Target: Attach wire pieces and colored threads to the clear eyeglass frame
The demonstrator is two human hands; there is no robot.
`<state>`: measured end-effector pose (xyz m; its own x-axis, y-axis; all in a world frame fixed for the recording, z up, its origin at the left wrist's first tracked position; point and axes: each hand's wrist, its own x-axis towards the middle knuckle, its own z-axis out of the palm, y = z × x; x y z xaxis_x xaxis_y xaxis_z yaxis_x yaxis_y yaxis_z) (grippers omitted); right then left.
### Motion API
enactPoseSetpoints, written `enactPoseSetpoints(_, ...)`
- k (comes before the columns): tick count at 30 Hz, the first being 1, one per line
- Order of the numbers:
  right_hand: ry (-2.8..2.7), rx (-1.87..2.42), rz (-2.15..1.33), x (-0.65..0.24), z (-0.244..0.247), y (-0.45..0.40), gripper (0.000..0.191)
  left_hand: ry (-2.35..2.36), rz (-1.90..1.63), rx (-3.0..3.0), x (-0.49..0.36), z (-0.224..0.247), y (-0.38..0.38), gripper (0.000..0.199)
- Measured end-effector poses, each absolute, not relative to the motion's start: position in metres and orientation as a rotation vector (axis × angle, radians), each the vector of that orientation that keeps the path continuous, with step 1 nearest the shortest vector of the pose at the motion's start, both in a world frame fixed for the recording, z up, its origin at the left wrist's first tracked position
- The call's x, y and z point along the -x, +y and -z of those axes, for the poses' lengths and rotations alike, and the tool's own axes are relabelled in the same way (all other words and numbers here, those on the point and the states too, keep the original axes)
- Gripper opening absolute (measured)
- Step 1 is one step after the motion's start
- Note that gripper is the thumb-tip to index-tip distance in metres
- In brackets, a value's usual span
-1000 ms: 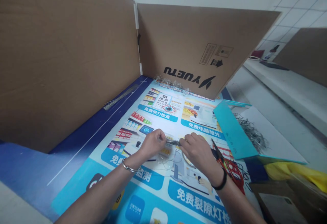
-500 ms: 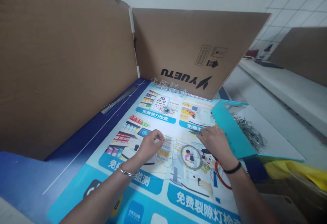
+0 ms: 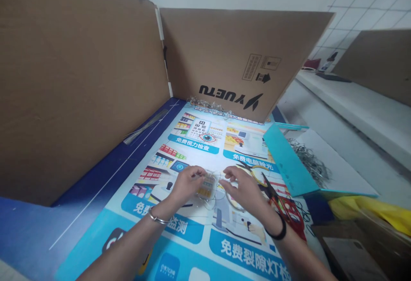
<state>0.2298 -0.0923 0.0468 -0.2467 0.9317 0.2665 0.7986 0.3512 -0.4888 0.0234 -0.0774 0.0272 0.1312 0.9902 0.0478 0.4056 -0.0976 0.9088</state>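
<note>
Thin looped wire (image 3: 208,202) spans the gap between my two hands, over the printed sheet (image 3: 180,238). My left hand (image 3: 189,182) pinches the wire at its left side, a silver bangle on the wrist. On the right, my right hand (image 3: 240,184) has its thumb and forefinger close together near the wire's right end; what they hold is too thin to make out. Partly under that hand lies a ring of wire (image 3: 234,202). Scissors with dark blades and red handles (image 3: 284,206) rest beside my right wrist, near yellow-handled pliers or scissors (image 3: 258,174).
An open turquoise box (image 3: 285,161) at the right holds tangled wire pieces (image 3: 311,163). Cardboard panels (image 3: 80,80) stand at the left and back. Wire scraps (image 3: 208,105) lie along the back panel. Yellow cloth (image 3: 369,212) and a phone-like object (image 3: 345,257) are at the lower right.
My right hand has left the dark-bladed tool and moved left toward my left hand and the wire. The red-handled scissors and yellow handle now show. My left hand has barely moved.
</note>
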Motion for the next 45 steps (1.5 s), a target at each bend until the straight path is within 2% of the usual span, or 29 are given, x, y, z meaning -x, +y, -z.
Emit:
enactPoseSetpoints(6,-1.949,1.629,-0.318,-0.205,-0.042,-0.102,0.02,1.367,-1.053,-1.613,-0.026,-0.026,-0.082,0.011)
enactPoseSetpoints(16,-1.785,1.718,-0.554,-0.198,-0.035,-0.1,0.019,1.29,-1.183,-1.638,-0.031,-0.019,-0.088,0.016)
enactPoseSetpoints(21,-1.777,1.664,-0.604,-0.196,-0.034,-0.1,0.007,1.28,-1.161,-1.605,-0.032,-0.018,-0.087,0.014)
enactPoseSetpoints(25,-1.745,1.64,-0.643,-0.199,-0.035,-0.101,0.004,1.24,-1.056,-1.565,-0.033,-0.022,-0.087,0.012)
enactPoseSetpoints(34,-1.856,1.649,-0.382,-0.194,-0.035,-0.11,0.014,1.344,-0.979,-1.665,-0.037,-0.025,-0.094,0.007)
enactPoseSetpoints(45,-1.87,1.575,-0.343,-0.193,-0.03,-0.111,0.016,1.388,-0.944,-1.647,-0.039,-0.023,-0.095,0.01)
